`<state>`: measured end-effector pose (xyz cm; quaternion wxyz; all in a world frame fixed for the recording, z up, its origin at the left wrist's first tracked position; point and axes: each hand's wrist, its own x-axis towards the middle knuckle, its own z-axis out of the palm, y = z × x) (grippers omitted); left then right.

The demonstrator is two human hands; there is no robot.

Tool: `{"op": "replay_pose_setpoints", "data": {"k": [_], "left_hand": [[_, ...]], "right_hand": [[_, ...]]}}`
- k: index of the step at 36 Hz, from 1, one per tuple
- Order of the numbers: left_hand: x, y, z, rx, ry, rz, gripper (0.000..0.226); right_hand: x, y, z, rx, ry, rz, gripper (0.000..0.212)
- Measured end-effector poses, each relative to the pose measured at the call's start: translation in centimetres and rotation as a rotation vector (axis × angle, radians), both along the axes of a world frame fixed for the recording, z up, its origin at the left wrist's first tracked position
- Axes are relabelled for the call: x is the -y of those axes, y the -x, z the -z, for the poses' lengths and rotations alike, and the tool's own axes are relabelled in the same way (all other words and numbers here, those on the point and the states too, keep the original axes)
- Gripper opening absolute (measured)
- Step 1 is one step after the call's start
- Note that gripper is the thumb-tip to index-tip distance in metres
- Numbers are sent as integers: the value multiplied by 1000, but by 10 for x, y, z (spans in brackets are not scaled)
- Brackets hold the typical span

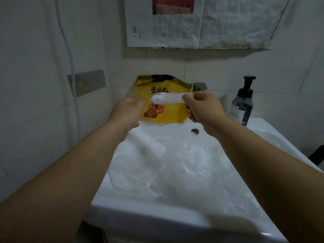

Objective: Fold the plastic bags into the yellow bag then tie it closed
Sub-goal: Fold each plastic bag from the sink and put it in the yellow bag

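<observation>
At twelve o'clock behind the sink (140, 214), the yellow bag (168, 114) stands against the wall (219, 71), ready for loading. My right hand (201, 107) pinches a folded plastic bag (168, 99) before it; my left hand (128, 109) waits alongside, grip undeterminable.

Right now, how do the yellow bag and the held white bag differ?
The yellow bag is printed and spread wide; the white bag is plain, folded narrow. The yellow bag rests at the back of the sink; the right hand pinches the white bag. Both look plastic.
</observation>
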<state>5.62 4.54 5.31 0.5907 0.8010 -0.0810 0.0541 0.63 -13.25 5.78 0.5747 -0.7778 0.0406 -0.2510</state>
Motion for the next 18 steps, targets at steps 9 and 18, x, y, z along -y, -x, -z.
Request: {"op": "replay_pose_setpoints", "data": {"k": [9,18], "left_hand": [[20,-50,-31,140,-86,97,14],[34,-108,-49,145,-87,138,12]], "right_hand": [[31,-61,-40,89,97,256,15],[49,-148,-70,92,131,305,32]]}}
